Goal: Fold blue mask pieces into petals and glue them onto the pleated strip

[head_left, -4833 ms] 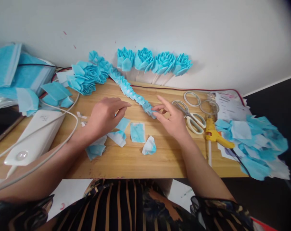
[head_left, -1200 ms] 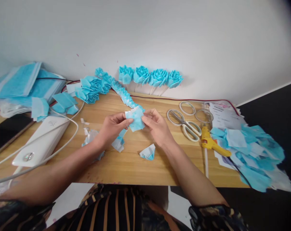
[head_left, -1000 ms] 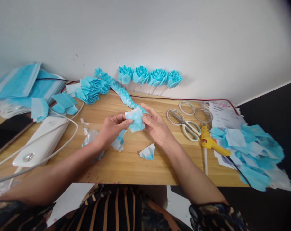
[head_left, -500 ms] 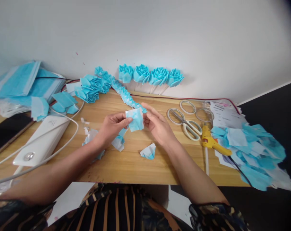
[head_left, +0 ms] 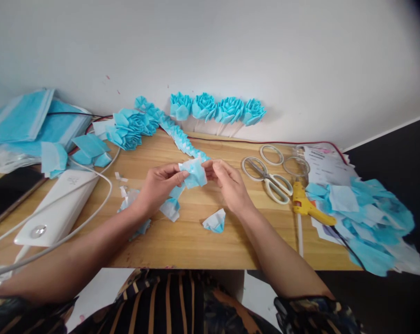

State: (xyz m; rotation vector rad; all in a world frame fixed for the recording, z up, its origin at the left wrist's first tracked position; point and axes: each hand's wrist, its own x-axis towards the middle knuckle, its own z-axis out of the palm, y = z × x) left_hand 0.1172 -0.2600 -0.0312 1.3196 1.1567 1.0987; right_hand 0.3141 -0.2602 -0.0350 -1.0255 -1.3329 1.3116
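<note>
Above the middle of the table, a small pale-blue and white square of mask fabric (head_left: 195,174) is held up between my hands. My left hand (head_left: 160,185) pinches its left edge between thumb and fingers. At the right edge, the closed fingers of my right hand (head_left: 230,182) grip it, though the fingertips are partly hidden. Just behind lies a long row of overlapping folded blue petals (head_left: 178,137). On the wood below are a folded blue and white piece (head_left: 215,221) and another scrap (head_left: 170,208) by my left wrist.
Several blue fabric roses (head_left: 205,106) lean on the wall, with more roses (head_left: 126,130) at left. Scissors (head_left: 269,178), tape rolls (head_left: 271,155), a yellow glue gun (head_left: 309,208) and a fabric pile (head_left: 373,218) occupy the right. A white power bank (head_left: 59,206) with cables lies left.
My right hand's fingers have drawn together at the fabric's right edge, where they were more spread. The square has tilted and its upper edge looks more bent.
</note>
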